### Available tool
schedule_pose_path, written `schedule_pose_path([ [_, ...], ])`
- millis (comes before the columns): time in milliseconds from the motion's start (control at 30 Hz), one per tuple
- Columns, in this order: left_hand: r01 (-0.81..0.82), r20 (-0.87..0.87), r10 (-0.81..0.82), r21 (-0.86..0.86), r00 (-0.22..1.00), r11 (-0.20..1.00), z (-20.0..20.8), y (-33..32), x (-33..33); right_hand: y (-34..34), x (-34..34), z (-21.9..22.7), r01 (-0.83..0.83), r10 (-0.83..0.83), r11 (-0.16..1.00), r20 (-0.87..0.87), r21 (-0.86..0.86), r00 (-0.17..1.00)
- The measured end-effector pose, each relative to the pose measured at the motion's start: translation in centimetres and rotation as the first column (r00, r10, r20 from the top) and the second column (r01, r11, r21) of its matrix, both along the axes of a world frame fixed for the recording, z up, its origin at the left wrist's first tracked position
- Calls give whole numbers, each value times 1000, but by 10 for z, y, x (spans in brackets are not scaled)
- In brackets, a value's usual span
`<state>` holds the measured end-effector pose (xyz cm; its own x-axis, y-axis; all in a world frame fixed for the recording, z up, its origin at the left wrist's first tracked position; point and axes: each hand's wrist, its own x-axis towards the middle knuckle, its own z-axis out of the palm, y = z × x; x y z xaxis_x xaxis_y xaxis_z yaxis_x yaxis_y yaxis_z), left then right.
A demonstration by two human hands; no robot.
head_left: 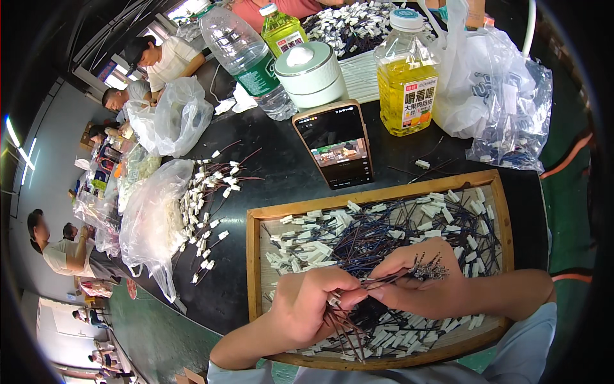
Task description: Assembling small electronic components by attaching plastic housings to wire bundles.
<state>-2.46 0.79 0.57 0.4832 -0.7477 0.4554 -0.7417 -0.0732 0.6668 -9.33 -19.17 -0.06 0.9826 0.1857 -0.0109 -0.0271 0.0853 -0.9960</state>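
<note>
Both my hands meet above a shallow wooden tray [506, 230] full of small white connectors on dark wires [364, 240]. In my right hand [419, 288] is a bundle of thin wires with metal terminal tips [430, 269], which fan out over the fingers. My left hand [313, 301] is closed on a white connector [334, 298], and reddish-brown wires [348, 333] hang below it. The thumbs and index fingertips of both hands nearly touch, with a thin wire between them. Exactly how its end sits is hidden by the fingers.
Behind the tray a phone [334, 148] leans on a pale green lidded container [311, 80]. Yellow drink bottle [409, 77], large water bottle [246, 61] and plastic bags [157, 211] stand around. Loose connectors [204, 224] lie on the black table [256, 173]. Other people sit at the far left.
</note>
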Motion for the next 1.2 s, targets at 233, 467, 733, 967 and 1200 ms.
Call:
schedule_pose_path([
  [233,-68,-2,68,26,998,997,14,6,8,-1,3,3,140,-140,990,-7,-26,990],
  [467,-144,-99,153,95,983,985,22,13,13,6,4,-10,249,-246,969,94,-12,965],
  [733,-319,-754,7,-270,657,908,12,15,34,-1,5,-1,279,-275,958,71,-60,959],
  [967,-369,-840,-128,-362,527,856,17,28,39,2,-22,6,-117,202,709,-41,696,978],
  [1200,-325,-847,-155,-355,508,876,19,27,41,11,-38,31,-483,681,421,83,768,727],
])
